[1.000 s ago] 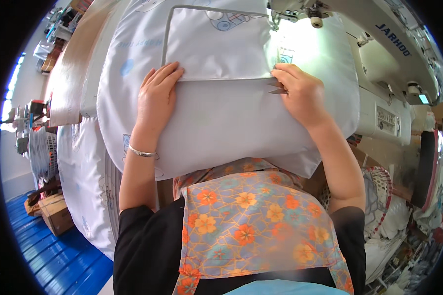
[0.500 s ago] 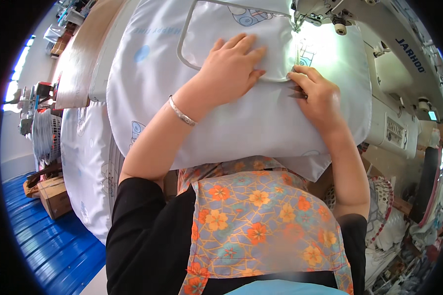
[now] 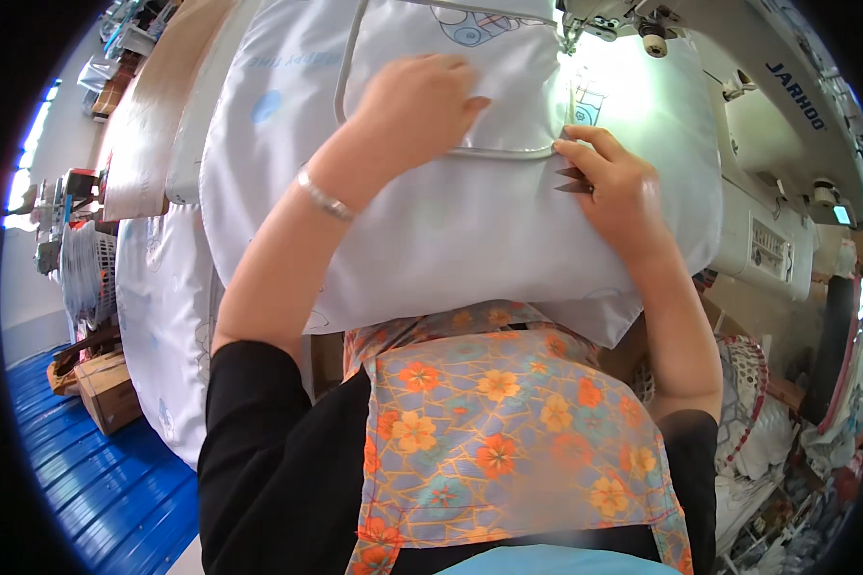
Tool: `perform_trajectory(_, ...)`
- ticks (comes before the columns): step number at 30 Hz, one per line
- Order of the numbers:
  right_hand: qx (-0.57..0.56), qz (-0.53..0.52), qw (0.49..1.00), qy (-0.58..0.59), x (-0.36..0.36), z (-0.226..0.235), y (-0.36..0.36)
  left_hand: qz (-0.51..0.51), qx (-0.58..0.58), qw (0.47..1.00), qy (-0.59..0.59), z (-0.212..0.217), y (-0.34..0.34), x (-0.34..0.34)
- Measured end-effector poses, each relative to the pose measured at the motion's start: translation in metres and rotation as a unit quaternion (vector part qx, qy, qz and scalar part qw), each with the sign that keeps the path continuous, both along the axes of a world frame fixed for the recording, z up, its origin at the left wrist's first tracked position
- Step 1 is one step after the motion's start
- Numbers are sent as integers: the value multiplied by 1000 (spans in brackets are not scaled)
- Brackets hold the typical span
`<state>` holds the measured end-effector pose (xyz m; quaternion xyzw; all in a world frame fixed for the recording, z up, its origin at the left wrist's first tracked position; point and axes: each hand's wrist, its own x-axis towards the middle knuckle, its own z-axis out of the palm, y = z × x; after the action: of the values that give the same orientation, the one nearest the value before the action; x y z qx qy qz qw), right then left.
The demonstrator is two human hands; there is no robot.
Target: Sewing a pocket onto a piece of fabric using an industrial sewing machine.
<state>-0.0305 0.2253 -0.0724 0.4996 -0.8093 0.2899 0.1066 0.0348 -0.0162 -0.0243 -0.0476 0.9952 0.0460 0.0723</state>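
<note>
White fabric (image 3: 431, 225) | left hand (image 3: 414, 107) arched over it, blurred, grip unclear | right hand (image 3: 616, 177) pinching grey piping (image 3: 508, 156), blades (image 3: 574, 182) jutting leftward

Free room above near white fabric (image 3: 470, 230), sewing machine (image 3: 743, 57) an obstacle beyond right hand (image 3: 621, 187)

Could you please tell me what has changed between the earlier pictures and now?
The left hand has left the lower left corner of the grey-edged panel and moved rightward over it; it is blurred, so whether it touches is unclear. The right hand stays at the panel's lower right corner, still holding the pointed snips.
</note>
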Motion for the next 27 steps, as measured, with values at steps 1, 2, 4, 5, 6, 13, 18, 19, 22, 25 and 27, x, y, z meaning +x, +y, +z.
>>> perform_trajectory(1, 0, -1, 1000, 2, -1, -1, -2, -110, 23, 987, 117, -14, 5, -15)
perform_trajectory(2, -4, 5, 1000, 12, -1, -1, -4, -217, 47, 947, 232, -25, 13, -23)
perform_trajectory(4, -6, 4, 1000, 24, -3, -3, -5, -244, 54, 933, 259, -43, 27, -30)
perform_trajectory(5, -2, 2, 999, 36, -4, -4, -4, -268, 60, 919, 284, -49, 34, -34)
perform_trajectory(6, 2, -1, 999, 48, -4, -4, -2, -257, 53, 918, 296, -54, 35, -32)
perform_trajectory(13, -149, -85, 979, -110, 14, -9, 50, -280, 43, 918, 279, -50, 41, -30)
perform_trajectory(18, -273, -391, 872, -114, 36, -81, 180, -280, 30, 921, 268, -44, 41, -25)
perform_trajectory(19, -272, -392, 872, -113, 48, -80, 183, -281, 31, 921, 268, -44, 41, -25)
perform_trajectory(22, -308, -404, 723, -468, 78, -76, 182, -286, 55, 918, 267, -45, 40, -27)
perform_trajectory(25, -241, -359, 705, -563, 88, -73, 178, -293, 32, 914, 278, -44, 39, -28)
perform_trajectory(27, -240, -345, 707, -569, 89, -65, 175, -302, 35, 913, 272, -44, 37, -29)
